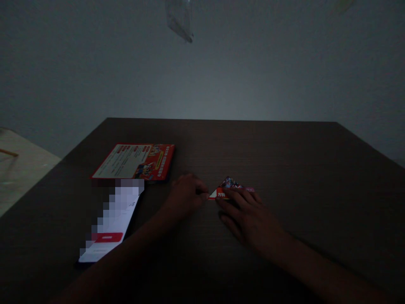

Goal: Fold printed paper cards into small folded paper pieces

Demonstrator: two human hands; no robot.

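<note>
A small piece of printed paper point(220, 194), red and white with a dark colourful picture, lies folded into a triangle on the dark table. My left hand point(187, 193) is closed, its thumb and finger pinched at the paper's left corner. My right hand point(249, 213) lies over the right part of the paper with fingers stretched out and fingertips pressing on it. Part of the paper is hidden under those fingers, and a pinkish edge shows beyond them.
To the left, a red and white printed leaflet or stack of sheets point(126, 162) lies on the table point(284, 156). In front of it is a phone point(117, 219) with a lit screen, partly blurred out. A pale wall point(253, 63) stands behind, with a clear plastic piece point(180, 21) on it.
</note>
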